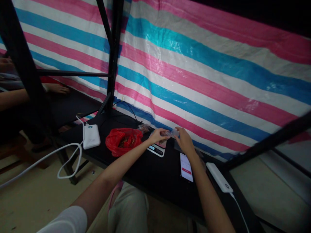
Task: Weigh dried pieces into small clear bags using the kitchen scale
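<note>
Over a small white digital scale (159, 152), my left hand (157, 136) has its fingers closed on a clear plastic bag (166, 133) with brownish contents. My right hand (184, 139) pinches the whitish, translucent end of what looks like the same bag. Left of the scale lies an open red plastic bag (116, 139) holding small brown pieces (126, 141). Another small clear bag (144, 128) rests behind it. A phone (186, 168) with a lit screen lies below my right hand, near my forearm.
A white power bank (91, 136) with a cable stands on the black table (150, 178) at the left, another (219, 178) at the right. Striped sheeting (194, 81) and black metal posts (114, 55) rise behind. Another person's hand (57, 88) rests on a surface at the far left.
</note>
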A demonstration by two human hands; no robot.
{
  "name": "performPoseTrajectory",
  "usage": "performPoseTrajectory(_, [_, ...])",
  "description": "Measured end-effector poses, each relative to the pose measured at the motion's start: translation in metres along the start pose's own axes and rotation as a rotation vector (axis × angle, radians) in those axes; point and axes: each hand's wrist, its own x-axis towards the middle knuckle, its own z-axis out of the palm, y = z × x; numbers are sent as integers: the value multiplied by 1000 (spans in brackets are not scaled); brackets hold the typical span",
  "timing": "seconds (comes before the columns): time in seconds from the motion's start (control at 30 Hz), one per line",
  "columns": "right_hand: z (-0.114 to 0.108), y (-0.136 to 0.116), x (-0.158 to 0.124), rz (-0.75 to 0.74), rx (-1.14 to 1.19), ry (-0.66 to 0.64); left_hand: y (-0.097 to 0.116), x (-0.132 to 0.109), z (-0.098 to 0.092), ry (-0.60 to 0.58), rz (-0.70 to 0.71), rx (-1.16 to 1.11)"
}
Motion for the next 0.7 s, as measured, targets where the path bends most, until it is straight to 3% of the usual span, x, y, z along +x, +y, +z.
performPoseTrajectory(0.13, [53,-3,-48,350,313,159,-11,11,-9,-68,61,287])
performPoseTrajectory(0.27, [104,-16,-100,622,411,143,-21,24,-4,-179,55,493])
performPoseTrajectory(0.4, [123,-26,-123,681,449,144,-23,18,3,-185,59,518])
performPoseTrajectory(0.47, [121,-28,-123,698,461,146,-18,-1,0,-90,106,512])
performPoseTrajectory(0.57, [107,-36,-119,684,455,190,-6,-51,-16,64,205,481])
performPoseTrajectory(0.7, [75,-72,-136,670,394,471,7,-129,-49,42,201,512])
